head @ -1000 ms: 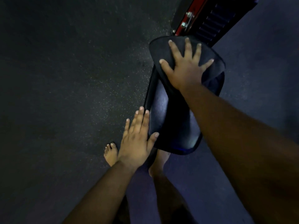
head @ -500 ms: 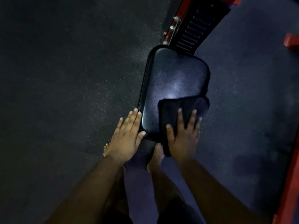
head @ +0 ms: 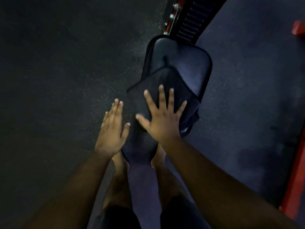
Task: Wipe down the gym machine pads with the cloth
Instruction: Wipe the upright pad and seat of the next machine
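Cloth, dark and spread flat, covers the near part of the black seat pad in the middle of the frame, one corner jutting past the pad's left edge. The right hand lies palm-down on the cloth, its fingers straight and fanned wide, thumb stretched out to the left. The left hand sits just left of it, lower centre, palm-down with fingers straight and held close together; in this dim, blurred view it seems to hover beside the pad's near left edge, though whether it touches the pad cannot be told. At the top of the frame, beyond the pad, runs the red machine frame with bolts and a ribbed black panel. Speckled dark floor fills the left; bare feet stand below the hands.
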`<state>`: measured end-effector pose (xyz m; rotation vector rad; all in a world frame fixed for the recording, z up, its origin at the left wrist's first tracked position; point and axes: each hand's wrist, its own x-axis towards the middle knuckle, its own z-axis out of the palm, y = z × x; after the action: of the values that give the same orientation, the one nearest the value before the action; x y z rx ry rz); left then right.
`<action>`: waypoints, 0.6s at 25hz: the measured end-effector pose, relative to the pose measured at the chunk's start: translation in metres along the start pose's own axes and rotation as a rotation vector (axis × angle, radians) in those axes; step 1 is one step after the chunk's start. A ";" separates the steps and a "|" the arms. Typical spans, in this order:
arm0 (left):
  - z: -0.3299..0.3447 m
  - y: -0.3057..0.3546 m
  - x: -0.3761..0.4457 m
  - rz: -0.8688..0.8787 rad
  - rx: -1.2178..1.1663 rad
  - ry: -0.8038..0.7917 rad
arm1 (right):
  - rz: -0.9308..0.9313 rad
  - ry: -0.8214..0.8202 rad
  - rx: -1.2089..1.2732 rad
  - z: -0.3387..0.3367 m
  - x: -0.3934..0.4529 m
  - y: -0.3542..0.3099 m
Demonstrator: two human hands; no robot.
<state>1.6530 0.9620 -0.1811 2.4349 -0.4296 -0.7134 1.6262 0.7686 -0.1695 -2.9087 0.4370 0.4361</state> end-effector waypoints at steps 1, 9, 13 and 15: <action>-0.003 0.000 0.000 0.020 0.033 -0.025 | -0.048 -0.013 -0.031 0.006 -0.026 0.014; -0.004 0.067 0.011 0.086 0.404 -0.261 | 0.208 -0.038 0.331 -0.002 -0.085 0.149; -0.049 0.103 -0.003 0.058 0.439 -0.414 | 0.350 -0.172 0.366 -0.051 -0.101 0.130; -0.087 0.127 -0.018 0.095 0.428 -0.421 | 0.321 -0.158 0.426 -0.092 -0.115 0.103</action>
<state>1.6700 0.9065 -0.0380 2.6193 -0.9397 -1.2001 1.5126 0.6827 -0.0596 -2.3806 0.8587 0.5348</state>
